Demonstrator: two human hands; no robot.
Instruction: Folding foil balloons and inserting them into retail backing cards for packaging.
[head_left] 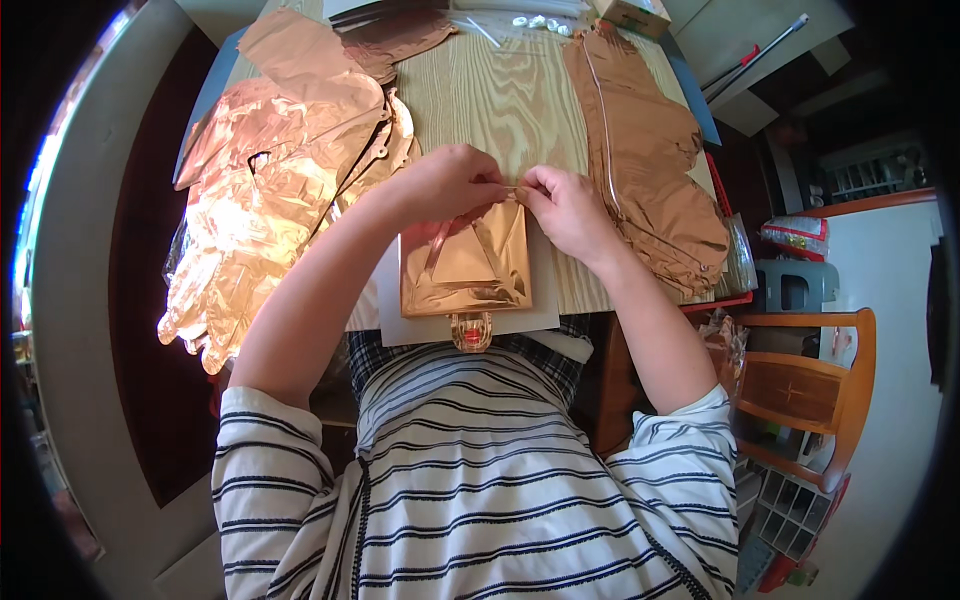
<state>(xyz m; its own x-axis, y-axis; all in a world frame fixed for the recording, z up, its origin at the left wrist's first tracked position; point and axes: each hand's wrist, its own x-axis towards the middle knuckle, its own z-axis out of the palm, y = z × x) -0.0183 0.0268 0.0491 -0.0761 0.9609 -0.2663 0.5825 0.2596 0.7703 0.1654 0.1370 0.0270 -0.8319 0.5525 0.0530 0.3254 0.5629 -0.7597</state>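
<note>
A folded, shiny rose-gold foil balloon (466, 262) lies flat on a white sheet (543, 300) at the near edge of the wooden table (510, 95). My left hand (448, 182) and my right hand (563, 205) meet at its top edge. Both pinch a thin, pale strip there, fingertips almost touching. The balloon's small valve tab hangs over the table edge toward my striped shirt.
A heap of crumpled rose-gold foil balloons (270, 170) covers the table's left side. Darker copper foil balloons (650, 160) are stacked on the right. Small white pieces (540, 20) and a box (632, 14) sit at the far edge. A wooden chair (810, 385) stands to the right.
</note>
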